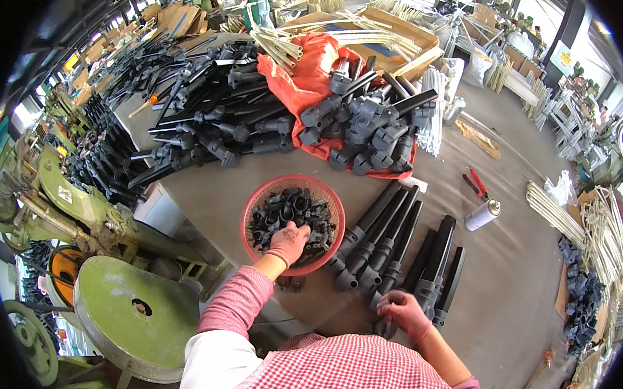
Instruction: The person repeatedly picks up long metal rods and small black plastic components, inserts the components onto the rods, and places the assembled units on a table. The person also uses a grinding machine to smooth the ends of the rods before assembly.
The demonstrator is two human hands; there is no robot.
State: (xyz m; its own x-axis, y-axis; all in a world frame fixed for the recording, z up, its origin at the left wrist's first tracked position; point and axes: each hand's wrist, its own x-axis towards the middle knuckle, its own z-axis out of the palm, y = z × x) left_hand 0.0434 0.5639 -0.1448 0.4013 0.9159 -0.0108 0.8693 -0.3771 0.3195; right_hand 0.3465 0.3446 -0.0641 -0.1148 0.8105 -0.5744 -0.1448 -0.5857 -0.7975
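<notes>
I am in a factory workshop, a big open hall. My bench (219,196) is heaped with black plastic tube fittings (209,117), more piled on a red sack (304,80). A green press machine (103,217) with a heavy flywheel (136,319) stands at my left. Bundles of pale rods (574,218), cardboard boxes (392,35) and stacked parts fill the concrete floor (522,136) beyond.

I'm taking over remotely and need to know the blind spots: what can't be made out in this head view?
- Left hand in the red basket: its fingers cover whatever small black part they grip.
- Right hand on a black tube: the tube's near end is hidden under the fingers.
- Basket parts: too small to tell their shape.
- Picture rim: black, workshop edges cut off.
</notes>
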